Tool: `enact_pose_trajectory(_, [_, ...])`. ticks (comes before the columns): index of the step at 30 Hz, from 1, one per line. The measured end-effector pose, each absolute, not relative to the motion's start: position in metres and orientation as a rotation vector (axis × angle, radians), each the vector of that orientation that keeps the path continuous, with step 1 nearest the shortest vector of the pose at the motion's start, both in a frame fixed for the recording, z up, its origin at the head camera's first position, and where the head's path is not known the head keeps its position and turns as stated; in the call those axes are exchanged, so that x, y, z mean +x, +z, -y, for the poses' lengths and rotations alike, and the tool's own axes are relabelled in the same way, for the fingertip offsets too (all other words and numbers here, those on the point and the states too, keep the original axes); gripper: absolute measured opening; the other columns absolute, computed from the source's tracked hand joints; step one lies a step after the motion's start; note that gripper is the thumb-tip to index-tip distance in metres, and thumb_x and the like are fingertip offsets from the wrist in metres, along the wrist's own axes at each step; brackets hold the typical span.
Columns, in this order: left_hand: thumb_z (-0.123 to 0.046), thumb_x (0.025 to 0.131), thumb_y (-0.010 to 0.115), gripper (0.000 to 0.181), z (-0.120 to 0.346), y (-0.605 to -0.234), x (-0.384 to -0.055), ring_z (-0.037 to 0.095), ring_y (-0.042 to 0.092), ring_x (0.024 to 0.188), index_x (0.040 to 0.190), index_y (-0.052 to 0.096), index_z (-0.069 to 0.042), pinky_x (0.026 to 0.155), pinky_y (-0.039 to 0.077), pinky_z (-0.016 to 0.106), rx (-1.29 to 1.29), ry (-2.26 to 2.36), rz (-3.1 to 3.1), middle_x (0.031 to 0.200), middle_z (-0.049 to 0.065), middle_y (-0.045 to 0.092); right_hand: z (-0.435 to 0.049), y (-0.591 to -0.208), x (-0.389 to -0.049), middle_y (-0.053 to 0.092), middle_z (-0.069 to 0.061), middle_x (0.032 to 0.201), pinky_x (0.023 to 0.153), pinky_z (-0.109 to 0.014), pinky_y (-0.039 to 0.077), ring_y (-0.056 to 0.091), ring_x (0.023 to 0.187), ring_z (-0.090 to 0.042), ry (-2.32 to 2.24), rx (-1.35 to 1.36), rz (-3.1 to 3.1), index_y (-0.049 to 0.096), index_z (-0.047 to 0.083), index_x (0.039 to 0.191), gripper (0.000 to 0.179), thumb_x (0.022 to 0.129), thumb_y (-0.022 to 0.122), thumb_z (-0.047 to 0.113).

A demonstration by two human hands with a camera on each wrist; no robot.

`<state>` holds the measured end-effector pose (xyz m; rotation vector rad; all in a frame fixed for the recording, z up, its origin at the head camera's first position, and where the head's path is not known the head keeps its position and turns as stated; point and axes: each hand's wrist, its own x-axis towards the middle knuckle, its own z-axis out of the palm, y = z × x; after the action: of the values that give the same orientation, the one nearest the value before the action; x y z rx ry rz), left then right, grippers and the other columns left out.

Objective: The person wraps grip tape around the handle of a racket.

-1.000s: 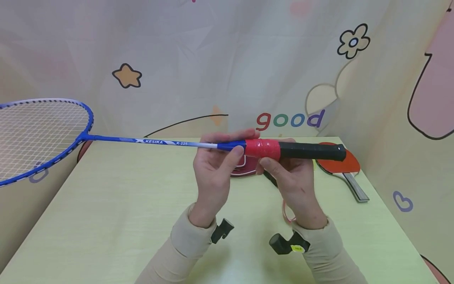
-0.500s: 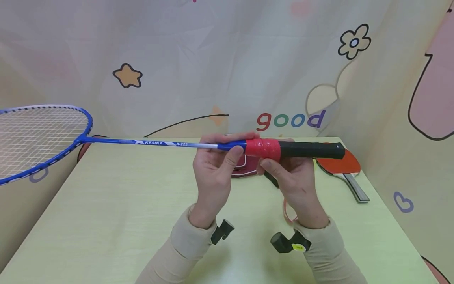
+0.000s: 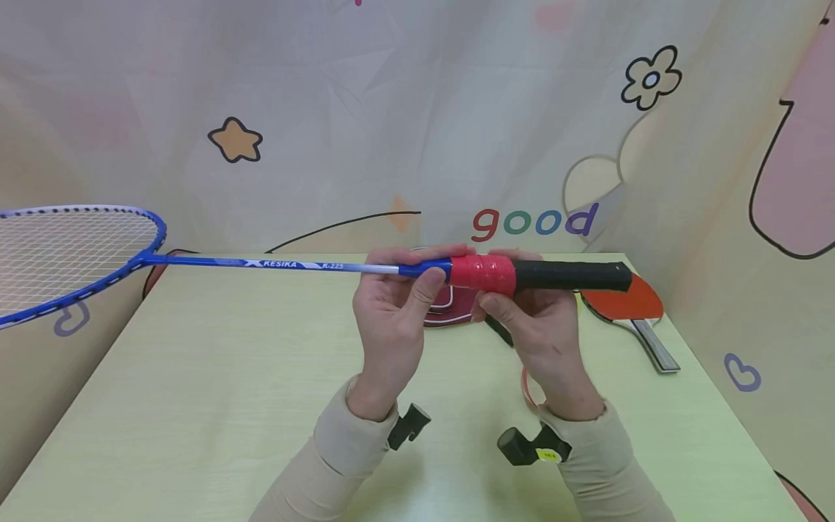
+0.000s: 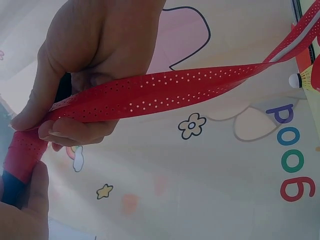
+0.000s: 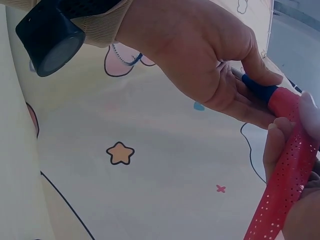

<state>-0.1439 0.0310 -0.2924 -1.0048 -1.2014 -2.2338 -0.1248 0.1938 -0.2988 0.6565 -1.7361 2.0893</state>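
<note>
A blue badminton racket (image 3: 209, 260) is held level above the table, its strung head out to the left. My left hand (image 3: 394, 326) grips it at the blue cone, thumb in front and fingers behind. Red perforated overgrip tape (image 3: 483, 273) wraps the upper part of the black handle (image 3: 567, 275). With thumb and fingers, my right hand (image 3: 548, 341) pinches the tape against the handle. The left wrist view shows a long loose length of overgrip tape (image 4: 150, 95) running away from the right hand. That hand's fingers are partly hidden behind the handle in the head view.
A red table tennis bat (image 3: 629, 301) lies at the table's right. Behind the hands sits a maroon item with white lines (image 3: 450, 308), partly hidden. A shuttlecock (image 4: 302, 81) shows at the left wrist view's edge. A patterned curtain (image 3: 365, 145) hangs behind the table (image 3: 228, 406).
The racket's head has dipped lower in the head view, and the handle's butt end has shifted slightly left. Both hands stay in nearly the same place.
</note>
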Motion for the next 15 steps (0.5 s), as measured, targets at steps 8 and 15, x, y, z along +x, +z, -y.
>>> enact_pose_trajectory(8, [-0.014,0.094,0.064,0.024,-0.0306,-0.2931,-0.1438,0.041,0.063,0.108,0.111,0.050,-0.003,0.097,0.047,0.053,-0.984,-2.230,1.209,0.112,0.023,0.068,-0.1942,-0.3003,-0.1266,0.065,-0.009,0.100,0.082,-0.036,0.058,0.068,0.082,-0.021,2.100,0.705,1.703,0.055,0.010,0.128,0.042,0.089,0.071,0.011])
enact_pose_trajectory(15, [-0.015,0.094,0.065,0.028,-0.0305,-0.2935,-0.1436,0.040,0.064,0.107,0.110,0.050,0.001,0.095,0.049,0.053,-0.956,-2.234,1.215,0.109,0.022,0.069,-0.1944,-0.2999,-0.1266,0.065,-0.010,0.105,0.081,-0.036,0.058,0.068,0.084,-0.023,2.072,0.690,1.721,0.057,0.009,0.127,0.042,0.088,0.071,0.007])
